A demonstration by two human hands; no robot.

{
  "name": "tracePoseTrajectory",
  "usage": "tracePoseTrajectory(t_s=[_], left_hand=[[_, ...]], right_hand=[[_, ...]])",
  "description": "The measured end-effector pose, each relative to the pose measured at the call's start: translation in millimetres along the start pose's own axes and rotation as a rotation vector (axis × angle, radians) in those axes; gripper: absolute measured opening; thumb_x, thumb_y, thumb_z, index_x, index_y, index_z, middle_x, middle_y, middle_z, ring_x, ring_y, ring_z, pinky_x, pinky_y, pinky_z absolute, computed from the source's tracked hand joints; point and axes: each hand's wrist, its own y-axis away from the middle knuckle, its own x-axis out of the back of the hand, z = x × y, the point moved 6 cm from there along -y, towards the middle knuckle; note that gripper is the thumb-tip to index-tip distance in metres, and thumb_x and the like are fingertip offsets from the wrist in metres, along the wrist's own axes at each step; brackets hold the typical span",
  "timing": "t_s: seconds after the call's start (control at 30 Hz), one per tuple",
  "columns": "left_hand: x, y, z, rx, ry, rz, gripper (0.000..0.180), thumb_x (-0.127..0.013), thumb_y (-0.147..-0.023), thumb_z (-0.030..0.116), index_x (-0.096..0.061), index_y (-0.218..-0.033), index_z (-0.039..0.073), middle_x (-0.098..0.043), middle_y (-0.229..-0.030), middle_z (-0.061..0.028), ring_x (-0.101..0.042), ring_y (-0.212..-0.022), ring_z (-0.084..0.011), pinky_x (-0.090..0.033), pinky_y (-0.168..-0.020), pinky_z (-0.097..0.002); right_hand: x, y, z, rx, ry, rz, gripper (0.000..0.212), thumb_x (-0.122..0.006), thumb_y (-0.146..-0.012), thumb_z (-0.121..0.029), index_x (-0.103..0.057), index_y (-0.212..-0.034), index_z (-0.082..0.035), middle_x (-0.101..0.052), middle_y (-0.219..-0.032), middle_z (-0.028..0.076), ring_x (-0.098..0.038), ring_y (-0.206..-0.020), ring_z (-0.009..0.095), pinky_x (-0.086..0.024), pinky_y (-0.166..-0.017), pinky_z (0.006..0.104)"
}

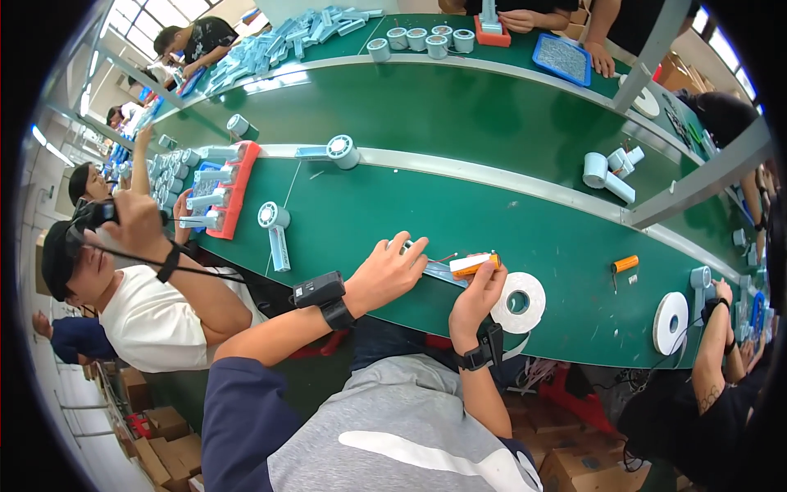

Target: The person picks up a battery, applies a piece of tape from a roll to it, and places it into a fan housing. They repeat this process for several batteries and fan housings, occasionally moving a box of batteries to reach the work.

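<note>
Green worktop point(459, 221) carries all items. White tape roll point(518, 302) lies flat at near edge, just right of right hand point(477, 297). Left hand point(388, 273) rests w/ fingers spread over pale blue part point(447, 273). Right fingers pinch orange cylinder point(474, 264) above it, near edge.

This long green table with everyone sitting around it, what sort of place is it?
Most likely a factory assembly line for small handheld fans. Pale blue fans lie along the green conveyor table, more stand in a red tray, and several seated people work on parts.
</note>
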Motion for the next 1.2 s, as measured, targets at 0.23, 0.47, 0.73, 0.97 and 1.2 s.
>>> tracePoseTrajectory(t_s=[0.23,0.47,0.73,0.97,1.2], left_hand=[[5,-2,8,-0.016,-0.057,0.007,0.022,-0.075,-0.079,0.019,-0.066,-0.095,0.006,-0.057,-0.127,-0.0101,-0.055,-0.114,-0.0307,-0.051,-0.08,-0.0404],[-8,-15,18,0.082,-0.21,-0.074,0.014,-0.07,-0.079,0.019,-0.069,-0.086,0.008,-0.06,-0.118,-0.0075,-0.056,-0.112,-0.0288,-0.044,-0.081,-0.0446],[-12,1,-23,0.22,0.737,0.123,0.013,-0.077,-0.08,0.016,-0.065,-0.083,0.013,-0.065,-0.108,0.0018,-0.057,-0.108,-0.0205,-0.037,-0.088,-0.0395],[-18,8,-26,0.349,0.762,0.397,0.019,-0.08,-0.079,0.014,-0.061,-0.082,0.012,-0.068,-0.097,0.0023,-0.06,-0.098,-0.0196,-0.037,-0.087,-0.0356],[-28,11,-30,0.405,0.821,0.466,0.022,-0.081,-0.077,0.016,-0.06,-0.082,0.013,-0.066,-0.096,0.004,-0.06,-0.097,-0.0163,-0.036,-0.085,-0.0381]], right_hand=[[4,1,5,0.014,-0.018,-0.003,0.032,-0.042,-0.11,-0.031,-0.05,-0.116,-0.001,-0.062,-0.102,0.008,-0.06,-0.088,0.011,-0.051,-0.076,0.0255],[-6,-1,-7,0.063,-0.089,-0.191,0.034,-0.047,-0.108,-0.025,-0.049,-0.13,0.001,-0.063,-0.117,0.013,-0.062,-0.099,0.014,-0.051,-0.086,0.0271],[11,-9,-15,-0.018,-0.022,-0.221,0.032,-0.058,-0.103,-0.014,-0.05,-0.129,0.001,-0.065,-0.118,0.013,-0.063,-0.103,0.015,-0.052,-0.088,0.0281],[28,-7,-32,0.385,0.362,-0.506,0.04,-0.07,-0.089,0.004,-0.051,-0.124,-0.004,-0.066,-0.112,0.017,-0.064,-0.102,0.022,-0.052,-0.086,0.0321],[20,1,-55,0.644,0.715,-0.717,0.043,-0.073,-0.086,0.005,-0.051,-0.121,-0.009,-0.066,-0.108,0.019,-0.066,-0.095,0.027,-0.054,-0.081,0.0367]])
